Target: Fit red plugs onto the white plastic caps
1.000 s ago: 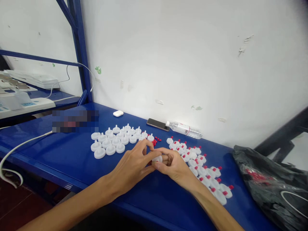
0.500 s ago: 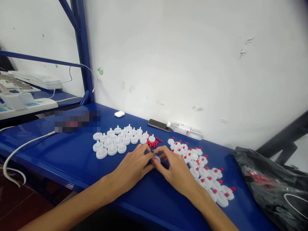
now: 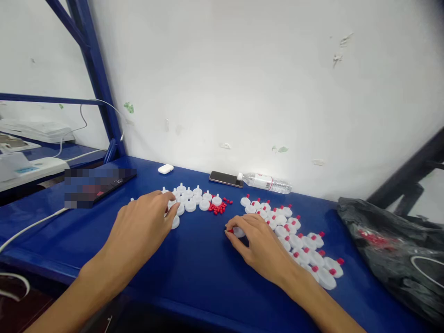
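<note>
My right hand (image 3: pixel 256 238) pinches the red tip of a white nozzle cap (image 3: pixel 239 232) between thumb and fingertips, just above the blue table. Its capped end points left. At the left, my left hand (image 3: pixel 147 217) is over the uncapped white nozzle caps (image 3: pixel 190 205), thumb and forefinger closed round one whose lower part is partly hidden. A small heap of red tip covers (image 3: pixel 218 209) lies between the hands, farther back. Beside my right hand spreads a group of white nozzle caps with red tips (image 3: pixel 296 241), some hidden by the wrist.
Along the wall lie a white earphone case (image 3: pixel 165 169), a phone (image 3: pixel 226 179) and a clear plastic bottle (image 3: pixel 265 182). A black plastic bag (image 3: pixel 378 249) sits at the right edge. A dark, partly blurred device with a white cable (image 3: pixel 116 186) is at the left.
My hands have parted. The left moved left to the uncapped nozzle caps, while the right keeps the nozzle cap, now showing a red tip. The view has shifted slightly.
</note>
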`<state>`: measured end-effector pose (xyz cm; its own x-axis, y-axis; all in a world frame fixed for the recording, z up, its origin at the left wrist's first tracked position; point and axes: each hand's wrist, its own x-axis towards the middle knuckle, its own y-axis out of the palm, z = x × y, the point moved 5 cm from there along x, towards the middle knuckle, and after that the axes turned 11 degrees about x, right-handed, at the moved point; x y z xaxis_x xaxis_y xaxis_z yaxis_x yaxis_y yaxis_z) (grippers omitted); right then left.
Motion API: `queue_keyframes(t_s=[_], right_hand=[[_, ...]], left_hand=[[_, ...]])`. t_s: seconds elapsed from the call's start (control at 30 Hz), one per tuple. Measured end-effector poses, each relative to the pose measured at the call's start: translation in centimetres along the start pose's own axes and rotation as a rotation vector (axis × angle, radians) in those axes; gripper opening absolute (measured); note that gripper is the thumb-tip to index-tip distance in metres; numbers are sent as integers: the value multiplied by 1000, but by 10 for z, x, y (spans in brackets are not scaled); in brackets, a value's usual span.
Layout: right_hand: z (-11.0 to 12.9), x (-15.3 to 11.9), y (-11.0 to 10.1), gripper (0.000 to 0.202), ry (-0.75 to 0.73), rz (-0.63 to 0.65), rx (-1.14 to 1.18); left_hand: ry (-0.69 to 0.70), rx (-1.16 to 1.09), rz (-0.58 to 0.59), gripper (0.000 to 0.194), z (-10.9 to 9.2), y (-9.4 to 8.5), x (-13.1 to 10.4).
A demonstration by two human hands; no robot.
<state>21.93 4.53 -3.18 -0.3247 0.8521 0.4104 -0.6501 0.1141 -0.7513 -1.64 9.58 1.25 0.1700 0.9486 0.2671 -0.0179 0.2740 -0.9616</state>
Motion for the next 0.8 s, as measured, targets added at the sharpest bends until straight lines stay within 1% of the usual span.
queue_keyframes(t_s=[0.07, 0.17, 0.23, 0.27, 0.3, 0.37, 0.47, 0.53, 0.57, 0.6, 0.67, 0.7, 0.8], right_hand=[[-3, -1, -2, 4, 79, 10, 51], [-4, -4, -5, 4, 190, -24, 166], [0, -9, -6, 8, 207, -54, 194], [4, -12, -5, 12, 188, -57, 178], [8, -15, -4, 14, 154, -52, 139], [15, -22, -4, 20, 69, -59, -10], [16, -24, -13, 27, 10, -155, -290], [11, -15, -25, 26, 30, -220, -403], [7, -7, -31, 23, 47, -232, -425], [3, 4, -35, 21, 71, -215, -435], [-8, 30, -38, 21, 140, -126, -442], [-15, 43, -36, 22, 181, -42, -451], [-29, 77, -23, 18, 210, 75, -475]], left_hand=[[-5, 29, 84, 33, 6, 5, 3], [28, 20, 198, 31, 5, 18, 6], [68, -10, 260, 30, 0, 26, 7], [95, -30, 287, 30, -4, 29, 7], [128, -53, 309, 30, -9, 31, 7], [202, -108, 345, 28, -21, 33, 5], [279, -183, 368, 28, -36, 36, -2], [309, -239, 370, 27, -43, 41, -8], [309, -261, 367, 27, -44, 45, -11], [297, -287, 363, 28, -43, 50, -14], [265, -347, 336, 36, -40, 61, -17], [263, -365, 327, 37, -38, 67, -19], [285, -434, 261, 36, -33, 81, -20]])
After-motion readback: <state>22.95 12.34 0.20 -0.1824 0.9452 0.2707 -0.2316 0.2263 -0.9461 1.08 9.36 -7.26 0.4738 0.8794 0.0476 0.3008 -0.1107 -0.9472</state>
